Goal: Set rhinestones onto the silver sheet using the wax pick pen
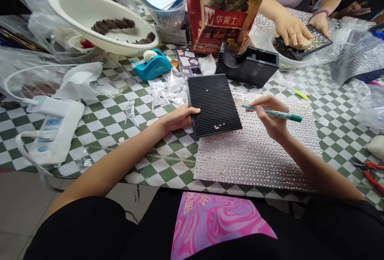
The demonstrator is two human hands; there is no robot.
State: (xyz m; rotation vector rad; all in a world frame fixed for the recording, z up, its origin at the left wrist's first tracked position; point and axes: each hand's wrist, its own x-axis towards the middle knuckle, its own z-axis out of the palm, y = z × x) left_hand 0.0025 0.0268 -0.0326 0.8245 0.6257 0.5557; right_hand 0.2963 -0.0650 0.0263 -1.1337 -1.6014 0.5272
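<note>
My left hand (179,117) grips the left edge of a black ridged tray (214,100), its thumb over the rim. A few tiny pale pieces (219,125) lie near the tray's lower edge, and one more sits near its top. Held like a pencil in my right hand (271,116) is a slim green pen-like stick (282,114); its yellowish tip points left, close to the tray's right edge. Beneath lies a pale sheet covered in rows of shiny rhinestones (258,156), partly covered by the tray and my right forearm.
Behind the tray stand a black tape dispenser (249,66), a blue tape dispenser (153,66), a phone (187,61) and a red paper bag (225,16). A power strip (57,132) lies left, red-handled pliers (370,170) right. Across the table, a co-worker's hand (291,32) presses a sponge-like pad on another black tray.
</note>
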